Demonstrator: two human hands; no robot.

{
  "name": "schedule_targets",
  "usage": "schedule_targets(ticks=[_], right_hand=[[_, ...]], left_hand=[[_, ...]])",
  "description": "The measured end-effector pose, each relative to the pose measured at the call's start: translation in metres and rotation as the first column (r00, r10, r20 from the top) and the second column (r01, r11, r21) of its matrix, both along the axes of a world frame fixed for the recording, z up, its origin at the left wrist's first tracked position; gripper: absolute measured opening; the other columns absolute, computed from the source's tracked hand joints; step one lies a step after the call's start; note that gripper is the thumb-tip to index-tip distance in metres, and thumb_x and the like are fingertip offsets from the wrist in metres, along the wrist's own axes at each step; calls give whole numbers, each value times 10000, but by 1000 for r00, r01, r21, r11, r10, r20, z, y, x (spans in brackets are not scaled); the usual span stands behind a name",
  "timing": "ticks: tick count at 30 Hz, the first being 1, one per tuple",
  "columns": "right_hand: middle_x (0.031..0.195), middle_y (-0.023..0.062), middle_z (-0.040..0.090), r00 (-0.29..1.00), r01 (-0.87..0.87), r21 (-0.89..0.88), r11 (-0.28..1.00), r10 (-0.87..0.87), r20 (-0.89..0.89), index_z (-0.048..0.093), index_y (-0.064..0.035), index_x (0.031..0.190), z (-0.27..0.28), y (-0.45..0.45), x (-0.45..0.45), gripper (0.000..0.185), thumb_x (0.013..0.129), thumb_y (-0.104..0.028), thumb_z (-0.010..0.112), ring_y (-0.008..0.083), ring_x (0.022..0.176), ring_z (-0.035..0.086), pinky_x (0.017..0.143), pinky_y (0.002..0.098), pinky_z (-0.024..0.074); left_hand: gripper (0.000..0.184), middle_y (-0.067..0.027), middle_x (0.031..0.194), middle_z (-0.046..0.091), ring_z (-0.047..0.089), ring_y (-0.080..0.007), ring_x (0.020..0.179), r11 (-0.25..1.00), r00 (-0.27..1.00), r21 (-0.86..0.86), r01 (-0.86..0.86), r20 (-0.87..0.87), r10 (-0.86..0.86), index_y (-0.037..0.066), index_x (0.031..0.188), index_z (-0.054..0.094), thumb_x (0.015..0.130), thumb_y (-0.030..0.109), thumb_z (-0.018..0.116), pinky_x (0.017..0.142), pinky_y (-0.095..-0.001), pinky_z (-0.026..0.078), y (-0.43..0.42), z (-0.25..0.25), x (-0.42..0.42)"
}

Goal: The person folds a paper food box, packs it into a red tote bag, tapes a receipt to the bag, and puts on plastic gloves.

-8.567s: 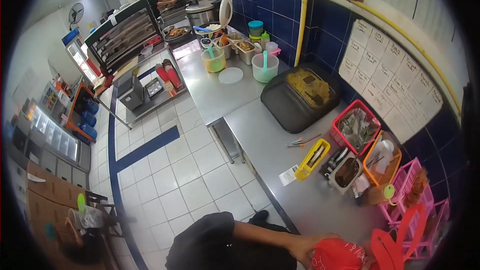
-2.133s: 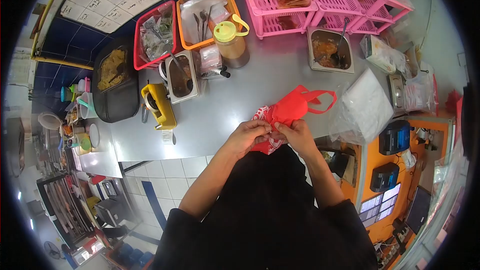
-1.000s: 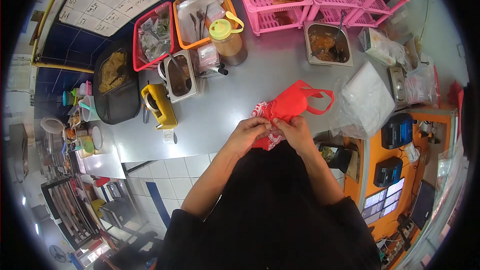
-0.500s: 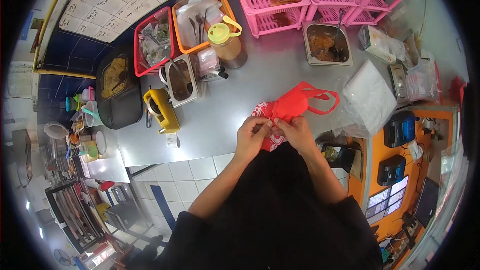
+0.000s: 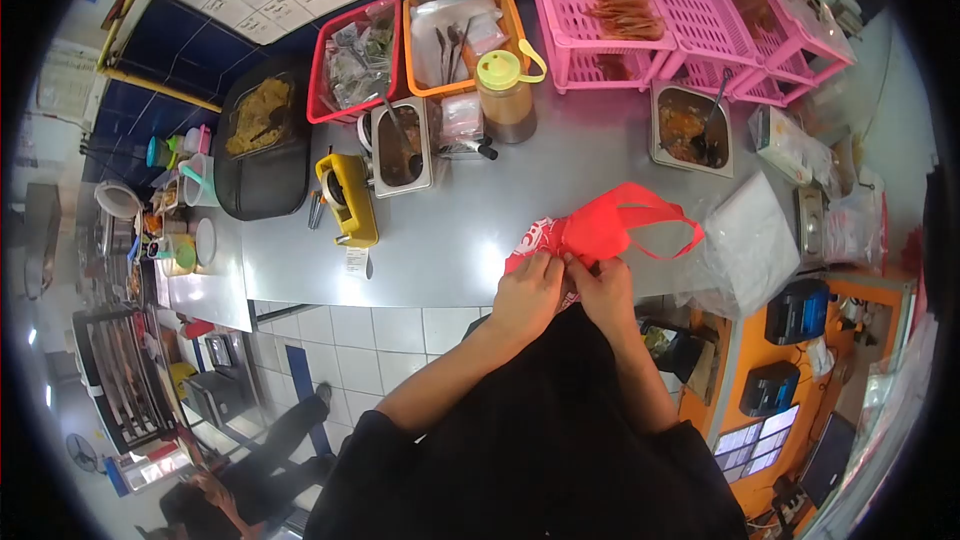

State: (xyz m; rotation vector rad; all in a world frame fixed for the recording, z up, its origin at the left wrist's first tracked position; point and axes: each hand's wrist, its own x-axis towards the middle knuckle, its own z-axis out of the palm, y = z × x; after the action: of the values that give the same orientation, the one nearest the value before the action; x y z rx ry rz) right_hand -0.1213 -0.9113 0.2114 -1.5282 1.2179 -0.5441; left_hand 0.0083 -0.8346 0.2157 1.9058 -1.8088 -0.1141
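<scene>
A red cloth bag (image 5: 595, 230) with white print on its left part lies bunched at the front edge of the steel counter, its handles looping to the right. My left hand (image 5: 530, 295) is closed on the bag's near side, knuckles up. Close beside it, my right hand (image 5: 604, 295) pinches the same bag with thumb and fingers. The fingertips of both hands nearly meet, and what lies between them is partly hidden. Just right of the handles rests a stack of white plastic bags (image 5: 748, 240).
Along the steel counter (image 5: 440, 240) stand a yellow tape dispenser (image 5: 350, 202), metal food pans (image 5: 402, 150), a lidded jar (image 5: 508, 100), a red basket (image 5: 352, 60), an orange basket (image 5: 465, 25) and pink racks (image 5: 600, 15). Another person (image 5: 240, 480) is at the lower left.
The view has shifted, so the counter items appear further right and mostly lower. My left hand has turned so its back and knuckles show. Another person has come further into view at the lower left.
</scene>
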Motion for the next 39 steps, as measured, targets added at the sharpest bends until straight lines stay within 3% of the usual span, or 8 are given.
schedule_targets(ticks=[7, 19, 22, 28, 31, 32, 36, 39], right_hand=[[787, 19, 665, 935, 102, -222, 970, -17, 354, 689, 13, 996, -12, 12, 7, 130, 874, -25, 710, 100, 729, 608, 670, 280, 500], [727, -9, 607, 902, 196, 271, 942, -282, 327, 663, 5, 950, 7, -3, 18, 101, 967, -95, 656, 45, 599, 531, 525, 235, 418], [681, -14, 594, 927, 109, -83, 991, -72, 367, 664, -8, 960, -4, 3, 26, 107, 971, -114, 656, 40, 581, 529, 510, 236, 415], [718, -6, 622, 982, 47, 112, 993, -67, 179, 682, -2, 996, 1, -5, 14, 129, 958, -125, 674, 61, 607, 557, 541, 238, 437], [833, 18, 678, 989, 29, -219, 975, 3, 146, 700, 29, 1053, -29, -6, 20, 183, 953, -121, 670, 86, 707, 592, 620, 286, 488], [872, 31, 691, 998, 9, -166, 986, 2, 68, 695, 37, 1071, -16, -3, 23, 179, 959, -95, 650, 95, 759, 605, 658, 292, 499], [879, 63, 690, 993, 39, -247, 968, -9, 121, 670, 54, 1092, -11, 0, 35, 195, 964, -92, 649, 125, 793, 622, 692, 306, 508], [874, 69, 689, 999, -4, 30, 1000, 3, 46, 651, 55, 1118, 9, -10, 35, 226, 965, -112, 662, 142, 782, 630, 689, 309, 506]], left_hand=[[194, -112, 919, 615, 667, -274, 799, 998, 1000, -55, -11, -6, 11, 11, 924, 638, 775, 97, 728, 647, -372, 577, -21, -3, 35], [162, -136, 874, 623, 651, -348, 778, 997, 954, -24, -75, -293, 65, 19, 894, 613, 775, 86, 701, 653, -434, 556, -8, -10, 26], [185, -142, 897, 624, 651, -359, 800, 987, 951, 35, -154, -265, 158, 23, 930, 603, 787, 99, 693, 656, -450, 562, -15, -2, 40], [179, -106, 928, 632, 668, -293, 830, 998, 987, -53, 28, -157, -36, 40, 929, 604, 794, 129, 679, 595, -384, 562, -2, 0, 32], [184, -114, 972, 638, 665, -280, 858, 999, 999, -10, 35, 27, -35, 35, 967, 610, 821, 146, 626, 717, -375, 565, 6, -2, 33], [187, -125, 978, 637, 664, -301, 868, 1000, 999, 5, 21, 47, -21, 20, 968, 603, 827, 143, 617, 782, -395, 558, 3, -1, 29], [206, -133, 921, 639, 667, -306, 854, 998, 969, 3, 58, -239, -56, 3, 986, 607, 816, 115, 632, 767, -408, 560, 4, -9, 27], [178, -137, 901, 658, 674, -307, 853, 1000, 886, 5, 24, -463, -19, 18, 995, 636, 843, 108, 664, 751, -412, 557, 20, -15, 42]])
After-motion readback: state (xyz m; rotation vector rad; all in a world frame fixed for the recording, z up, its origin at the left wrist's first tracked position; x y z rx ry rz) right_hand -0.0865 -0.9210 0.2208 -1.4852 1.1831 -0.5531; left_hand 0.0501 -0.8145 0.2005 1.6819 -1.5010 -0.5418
